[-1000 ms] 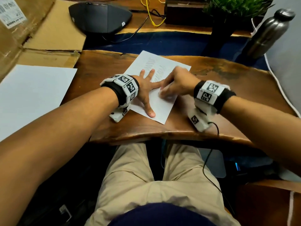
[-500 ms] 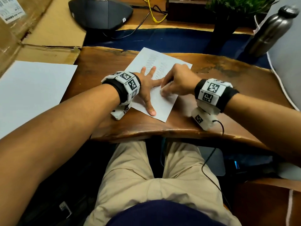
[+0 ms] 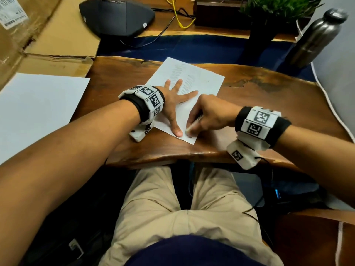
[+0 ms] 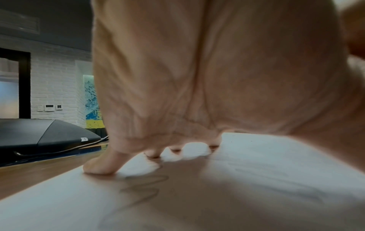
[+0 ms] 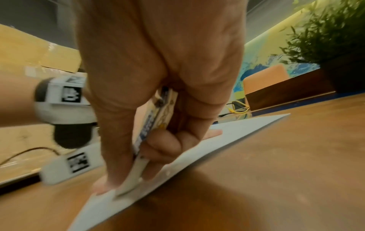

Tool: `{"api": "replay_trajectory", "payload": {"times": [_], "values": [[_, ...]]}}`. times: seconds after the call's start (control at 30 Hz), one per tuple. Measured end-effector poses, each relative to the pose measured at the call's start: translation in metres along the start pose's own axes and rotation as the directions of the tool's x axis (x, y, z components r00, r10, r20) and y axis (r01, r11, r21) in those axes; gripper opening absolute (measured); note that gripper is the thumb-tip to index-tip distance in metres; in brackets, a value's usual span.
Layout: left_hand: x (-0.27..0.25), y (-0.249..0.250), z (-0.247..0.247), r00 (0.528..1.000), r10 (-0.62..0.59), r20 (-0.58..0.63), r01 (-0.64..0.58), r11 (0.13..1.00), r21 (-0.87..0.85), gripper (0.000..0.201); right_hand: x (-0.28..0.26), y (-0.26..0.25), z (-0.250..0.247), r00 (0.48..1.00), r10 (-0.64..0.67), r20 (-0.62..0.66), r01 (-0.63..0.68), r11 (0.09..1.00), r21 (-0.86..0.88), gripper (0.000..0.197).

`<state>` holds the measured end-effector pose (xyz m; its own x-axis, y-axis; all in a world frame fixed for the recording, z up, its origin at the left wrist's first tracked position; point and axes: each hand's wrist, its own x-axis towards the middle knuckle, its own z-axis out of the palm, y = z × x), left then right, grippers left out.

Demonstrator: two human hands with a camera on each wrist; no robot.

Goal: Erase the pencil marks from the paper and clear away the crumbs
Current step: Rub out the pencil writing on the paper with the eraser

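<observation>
A white sheet of paper (image 3: 203, 79) with rows of faint pencil scribbles lies skewed on the wooden desk (image 3: 269, 104). My left hand (image 3: 175, 104) lies flat on it with fingers spread, pinning it down; in the left wrist view the fingertips (image 4: 98, 165) press the paper (image 4: 256, 164) beside a pencil squiggle (image 4: 142, 186). My right hand (image 3: 207, 114) grips a white eraser (image 3: 189, 129) in a printed sleeve. The eraser tip (image 5: 130, 182) presses the paper (image 5: 227, 137) near its near corner, beside my left thumb. Small crumbs (image 5: 168, 172) lie by the edge.
A second blank white sheet (image 3: 34, 108) lies to the left over cardboard (image 3: 57, 35). Behind the paper are a black speakerphone (image 3: 117, 16) with cables, a potted plant (image 3: 269, 16) and a steel bottle (image 3: 317, 35) at the right. The desk's front edge is close to my wrists.
My right hand has slid with the eraser from the middle of the paper down toward its near corner. The left hand has stayed pressed on the sheet.
</observation>
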<state>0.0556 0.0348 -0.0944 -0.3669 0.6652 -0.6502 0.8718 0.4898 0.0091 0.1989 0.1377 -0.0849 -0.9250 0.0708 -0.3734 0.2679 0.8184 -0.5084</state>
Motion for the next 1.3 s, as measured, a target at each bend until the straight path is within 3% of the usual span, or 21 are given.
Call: {"api": "replay_trajectory", "payload": {"times": [0.17,0.33,0.43,0.6,0.67,0.73,0.8,0.87,0.93,0.97,1.07,1.1,1.17,1.23,1.27,1.3], "values": [[-0.001,0.0,-0.001,1.0,-0.004,-0.005,0.004,1.0,0.018,0.154,0.027,0.004,-0.017,0.967,0.06,-0.246,-0.046,0.997,0.06,0.021],[0.0,-0.001,-0.001,1.0,0.007,-0.004,-0.007,1.0,0.027,0.158,0.007,0.01,-0.012,0.999,0.036,-0.038,-0.036,0.999,-0.004,0.019],[-0.001,-0.006,0.002,0.999,0.042,-0.032,-0.041,0.998,0.039,0.15,0.017,0.03,-0.042,0.967,0.133,-0.217,-0.108,0.987,0.122,0.016],[-0.009,-0.027,0.008,0.983,0.12,-0.139,-0.112,0.992,0.063,0.106,0.029,0.055,-0.057,0.965,0.248,-0.09,-0.232,0.96,0.155,0.025],[-0.019,-0.035,0.012,0.955,0.198,-0.223,-0.187,0.98,0.072,0.09,0.033,0.058,-0.058,0.961,0.259,-0.095,-0.24,0.955,0.175,0.025],[-0.037,-0.032,0.025,0.89,0.374,-0.259,-0.354,0.927,0.121,0.077,0.035,0.06,-0.059,0.96,0.264,-0.094,-0.242,0.951,0.193,0.024],[-0.056,-0.02,0.044,0.788,0.58,-0.206,-0.552,0.814,0.182,0.073,0.037,0.062,-0.06,0.961,0.263,-0.085,-0.242,0.949,0.202,0.024],[-0.069,-0.007,0.063,0.706,0.7,-0.107,-0.669,0.709,0.224,0.077,0.037,0.064,-0.06,0.962,0.264,-0.076,-0.243,0.947,0.208,0.024],[-0.068,-0.004,0.074,0.699,0.714,-0.038,-0.686,0.684,0.247,0.08,0.037,0.063,-0.059,0.959,0.273,-0.078,-0.252,0.946,0.205,0.023],[-0.064,-0.007,0.071,0.719,0.694,-0.036,-0.667,0.703,0.246,0.079,0.037,0.063,-0.059,0.958,0.275,-0.081,-0.254,0.945,0.207,0.023],[-0.042,-0.022,0.049,0.845,0.525,-0.101,-0.487,0.835,0.257,0.078,0.036,0.064,-0.059,0.956,0.279,-0.087,-0.256,0.943,0.214,0.024],[-0.038,-0.024,0.042,0.854,0.506,-0.122,-0.456,0.84,0.295,0.079,0.036,0.064,-0.059,0.956,0.279,-0.089,-0.256,0.943,0.214,0.024],[-0.04,-0.012,0.041,0.796,0.597,-0.097,-0.533,0.769,0.354,0.081,0.036,0.065,-0.059,0.958,0.272,-0.094,-0.247,0.946,0.21,0.024],[-0.048,0.004,0.05,0.698,0.716,-0.013,-0.673,0.662,0.332,0.081,0.037,0.066,-0.057,0.956,0.275,-0.104,-0.249,0.945,0.213,0.023],[-0.049,0.008,0.055,0.675,0.738,0.011,-0.705,0.64,0.304,0.081,0.037,0.066,-0.058,0.955,0.278,-0.107,-0.251,0.944,0.214,0.023],[-0.047,0.009,0.056,0.686,0.728,0.016,-0.703,0.656,0.276,0.08,0.037,0.066,-0.057,0.954,0.28,-0.106,-0.253,0.944,0.213,0.024]]}}
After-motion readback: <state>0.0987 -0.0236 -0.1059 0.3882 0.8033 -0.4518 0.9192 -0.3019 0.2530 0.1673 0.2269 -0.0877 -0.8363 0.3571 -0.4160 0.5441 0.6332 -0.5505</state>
